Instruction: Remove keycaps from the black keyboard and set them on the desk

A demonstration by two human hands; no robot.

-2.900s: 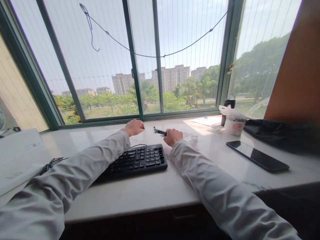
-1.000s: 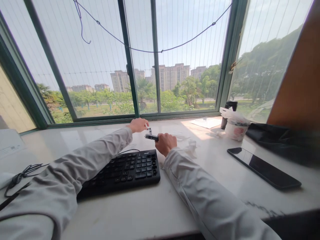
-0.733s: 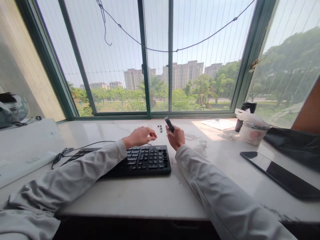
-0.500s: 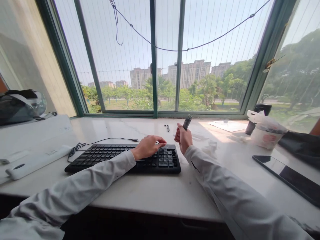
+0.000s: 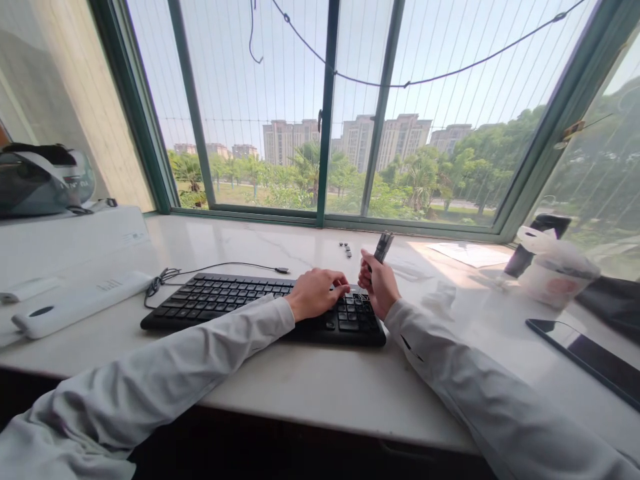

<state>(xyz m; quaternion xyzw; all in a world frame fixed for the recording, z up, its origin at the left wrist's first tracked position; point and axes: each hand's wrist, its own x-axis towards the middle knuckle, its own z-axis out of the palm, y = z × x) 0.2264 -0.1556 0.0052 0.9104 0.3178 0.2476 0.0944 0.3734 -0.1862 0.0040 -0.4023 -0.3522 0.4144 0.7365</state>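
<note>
The black keyboard (image 5: 210, 303) is stretching across the frame just below centre, lying flat on the pale worktop (image 5: 300, 387); over its right half the left hand (image 5: 316, 293) is poising, fingers curling toward the thumb, and whether they are pinching anything small, or pressing a key, we cannot tell; right of centre, the right hand (image 5: 383, 283) is gripping a dark tool (image 5: 384, 247), its end pointing up toward the top of the frame; that hand is standing over the keyboard's right end, so a loosening grip could be dropping the tool onto the keys; just above the hands in the frame, a few small dark pieces (image 5: 347, 252) are lying loose, and here's the real danger: a brushing knuckle could be scattering them, and things that tiny could be getting lost; the left grey sleeve (image 5: 190, 373) is crossing the keyboard's front edge, so a dragging arm could be shifting the whole board; left of centre the cable (image 5: 235, 264) is curling behind, and a sliding keyboard could be tugging it; farther out, the phone (image 5: 583, 353) is resting at lower right, the bagged tub (image 5: 557, 273) sitting above it, both well clear of the fingers
</note>
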